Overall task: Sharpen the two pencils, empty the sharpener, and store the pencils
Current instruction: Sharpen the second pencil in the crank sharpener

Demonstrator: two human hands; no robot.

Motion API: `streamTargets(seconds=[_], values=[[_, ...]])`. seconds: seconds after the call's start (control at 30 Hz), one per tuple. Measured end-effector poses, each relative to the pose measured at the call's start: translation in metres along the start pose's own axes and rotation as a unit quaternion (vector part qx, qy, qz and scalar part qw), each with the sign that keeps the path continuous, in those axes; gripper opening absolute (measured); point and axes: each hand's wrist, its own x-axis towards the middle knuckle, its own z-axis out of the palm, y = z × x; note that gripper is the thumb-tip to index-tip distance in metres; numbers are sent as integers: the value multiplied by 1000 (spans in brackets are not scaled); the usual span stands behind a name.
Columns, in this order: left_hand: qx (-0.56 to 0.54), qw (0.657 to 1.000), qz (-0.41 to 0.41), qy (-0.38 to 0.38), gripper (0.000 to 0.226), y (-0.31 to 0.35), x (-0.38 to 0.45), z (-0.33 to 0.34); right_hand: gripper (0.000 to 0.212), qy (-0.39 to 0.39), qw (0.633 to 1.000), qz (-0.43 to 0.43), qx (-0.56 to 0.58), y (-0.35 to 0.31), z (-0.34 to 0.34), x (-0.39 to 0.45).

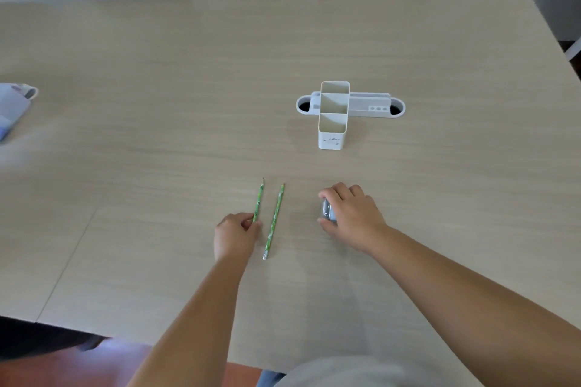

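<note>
Two green pencils lie side by side on the wooden table (157, 104), tips pointing away from me. My left hand (235, 237) pinches the near end of the left pencil (259, 198), whose tip looks sharp. The right pencil (275, 220) lies free, its eraser end nearest me. My right hand (349, 214) is closed over a small clear sharpener (326, 210), mostly hidden under the fingers. A white pencil holder (333, 132) with three open compartments stands farther back.
Behind the holder sits a white cable tray (377, 105) set in the table with holes at both ends. A pale cloth-like object (14, 107) lies at the left edge. Two chairs stand beyond the far edge.
</note>
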Motion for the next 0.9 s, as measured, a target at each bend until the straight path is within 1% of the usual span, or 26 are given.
streamTargets(seconds=[0.1,0.27,0.47,0.63,0.7,0.77,0.83,0.9], values=[[0,1000,-6,8,17,0,1,4,48,-5,1000,3,-3,-1,-3,0],[6,1000,-4,17,18,5,-1,5,48,-10,1000,7,-8,-3,-5,-1],[7,1000,-18,11,25,4,-5,5,49,-5,1000,4,-5,-3,-5,-1],[10,1000,9,14,29,14,-13,6,51,-6,1000,4,1,-3,-6,-2],[33,999,10,-21,30,21,-16,9,57,-17,1000,-3,12,-2,-8,-2],[66,996,0,-61,31,27,-18,13,72,-36,999,-16,20,0,-12,-3],[86,994,-6,-75,26,32,-18,16,88,-48,999,-16,13,3,-17,-6],[77,994,-12,-80,17,36,-17,18,94,-43,999,1,-5,7,-22,-9]])
